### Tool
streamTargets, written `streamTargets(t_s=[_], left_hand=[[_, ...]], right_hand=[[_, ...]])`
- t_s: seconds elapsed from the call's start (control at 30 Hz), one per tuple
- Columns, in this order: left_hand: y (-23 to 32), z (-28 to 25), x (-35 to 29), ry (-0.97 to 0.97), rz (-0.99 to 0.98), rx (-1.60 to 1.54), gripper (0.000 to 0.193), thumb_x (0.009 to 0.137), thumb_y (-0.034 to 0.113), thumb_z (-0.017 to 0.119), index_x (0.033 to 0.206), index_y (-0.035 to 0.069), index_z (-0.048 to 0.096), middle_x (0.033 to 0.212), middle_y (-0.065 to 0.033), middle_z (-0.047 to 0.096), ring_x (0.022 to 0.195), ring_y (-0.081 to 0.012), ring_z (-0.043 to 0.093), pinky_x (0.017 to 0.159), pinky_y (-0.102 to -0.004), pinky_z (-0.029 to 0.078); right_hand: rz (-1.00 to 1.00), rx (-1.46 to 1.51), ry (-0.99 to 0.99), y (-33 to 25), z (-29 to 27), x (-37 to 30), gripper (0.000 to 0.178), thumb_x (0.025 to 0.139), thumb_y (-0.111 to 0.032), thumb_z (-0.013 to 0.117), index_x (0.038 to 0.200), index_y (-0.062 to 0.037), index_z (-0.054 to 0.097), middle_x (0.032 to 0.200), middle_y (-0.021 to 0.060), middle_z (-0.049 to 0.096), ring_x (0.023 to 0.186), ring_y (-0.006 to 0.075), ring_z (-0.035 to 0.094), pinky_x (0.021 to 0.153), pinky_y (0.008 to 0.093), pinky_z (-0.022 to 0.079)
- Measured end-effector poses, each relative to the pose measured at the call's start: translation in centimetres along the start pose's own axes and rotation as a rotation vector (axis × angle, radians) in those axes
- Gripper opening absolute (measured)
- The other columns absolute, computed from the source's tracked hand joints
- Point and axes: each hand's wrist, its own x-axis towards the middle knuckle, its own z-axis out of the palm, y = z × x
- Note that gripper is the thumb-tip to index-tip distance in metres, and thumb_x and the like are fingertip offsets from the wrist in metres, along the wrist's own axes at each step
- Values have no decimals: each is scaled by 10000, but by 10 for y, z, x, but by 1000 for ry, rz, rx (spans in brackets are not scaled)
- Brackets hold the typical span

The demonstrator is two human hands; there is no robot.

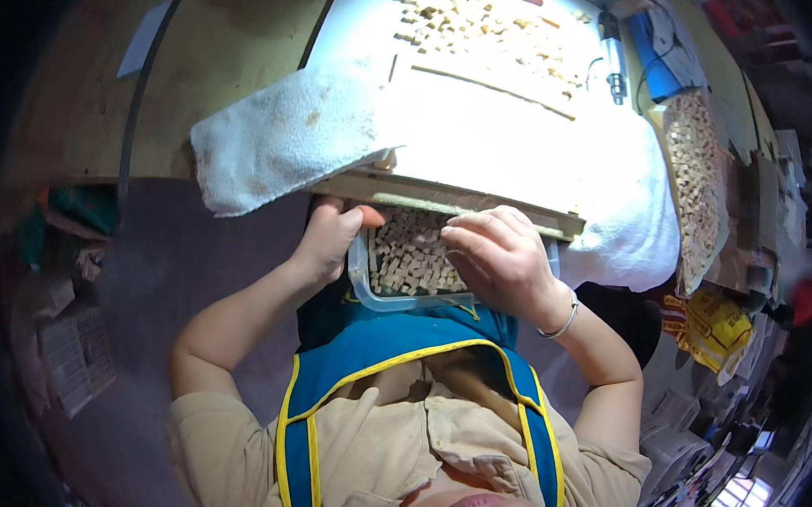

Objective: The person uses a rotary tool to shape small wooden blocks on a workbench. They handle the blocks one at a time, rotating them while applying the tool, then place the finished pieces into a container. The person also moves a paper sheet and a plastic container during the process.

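We take the clear plastic tub [366,279] as our landmark: a shallow, round-cornered container with thin glossy walls, held against the near edge of the workbench, just under a flat wooden strip [410,195] that runs along that edge. Inside the tub we see a heap of small wooden cubes [410,259], pale tan, matte and squarish, packed loosely.

Our left hand [327,239] grips the tub's left wall, fingers curled closed around the rim and thumb pointing in toward the cubes; the forearm rises from the lower left with the elbow bent. Our right hand [500,255] lies over the tub's right side, knuckles up and fingers bent down, their tips touching the cubes near the wooden strip; we cannot tell whether they pinch a cube. A thin metal bangle [563,319] circles that wrist.

Beyond the tub, a rough white terry towel [282,141] drapes over the bench edge up and to the left. Farther past it, more of the same cubes [487,33] lie scattered on a white surface. Well to the tub's right stands a long tray of cubes [698,180]. Below the tub we see a blue apron [390,347] with yellow piping.
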Motion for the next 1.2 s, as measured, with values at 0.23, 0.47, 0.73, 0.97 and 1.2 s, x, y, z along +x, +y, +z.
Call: streamTargets(t_s=[0.23,0.47,0.73,0.97,1.2], left_hand=[[8,1,1,-19,-50,-24,155,883,-8,530,933,-40,673,1106,-147,640,1013,-233,621,926,-365,509],[12,-17,0,-12,-76,-2,151,884,14,555,882,-53,690,1037,-158,664,958,-247,649,850,-390,552],[58,-72,-29,-17,-273,-53,234,755,-15,597,976,-46,667,882,-178,707,759,-317,728,771,-484,623],[114,-99,-137,-148,-419,-137,484,698,0,631,1180,-44,656,1065,-193,730,941,-322,749,911,-478,604],[173,-130,-247,244,127,53,366,831,145,626,1168,17,693,1096,-118,714,963,-239,723,906,-385,587]], right_hand=[[-44,-14,-177,0,2,-18,415,830,-205,792,1207,-81,671,1279,109,674,1178,272,644,1064,461,472],[287,-66,101,13,-48,-89,358,842,-190,803,1139,-16,707,1163,180,704,1058,334,681,964,430,536],[878,1127,59,-11,-23,-124,491,1063,-297,592,1435,2,474,990,103,694,814,149,730,746,268,612],[695,1415,10,-104,-25,-82,447,1040,-192,618,1425,8,507,1039,145,731,916,194,748,845,331,629],[181,1529,-107,-161,-28,-14,516,1004,-122,671,1457,6,460,1120,130,696,1051,191,700,956,348,583]])
